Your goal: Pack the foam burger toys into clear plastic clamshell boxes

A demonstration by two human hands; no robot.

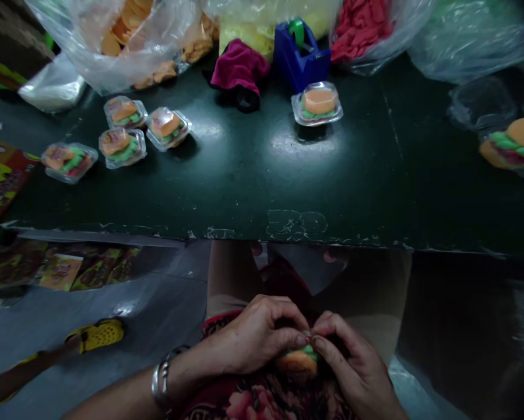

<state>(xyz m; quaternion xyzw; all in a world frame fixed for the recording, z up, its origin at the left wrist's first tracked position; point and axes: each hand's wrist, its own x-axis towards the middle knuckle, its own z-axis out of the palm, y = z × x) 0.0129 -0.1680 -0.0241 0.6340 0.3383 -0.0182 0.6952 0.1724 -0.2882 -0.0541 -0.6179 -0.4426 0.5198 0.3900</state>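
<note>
Low over my lap, both hands are on a small burger (pixel 297 363) with an orange bun and green layer. My left hand (pixel 268 329), with silver bangles at its wrist, pinches the burger's upper edge from the left. From the right, my right hand (pixel 347 356) closes its thumb and fingers on the same edge. Fingertips of the two hands nearly meet there and cover part of the burger. Whether a clear case surrounds it I cannot tell. On the table ahead, a similar burger in a clear plastic case (pixel 317 105) stands alone.
Several cased burgers (pixel 122 147) sit at the left of the dark green table (pixel 227 186). A blue tape dispenser (pixel 301 55), a magenta cloth item (pixel 239 70) and a bag of red pieces (pixel 362 29) line the back. An uncased-looking burger (pixel 515 146) lies right. A person's yellow clog (pixel 99 334) shows below.
</note>
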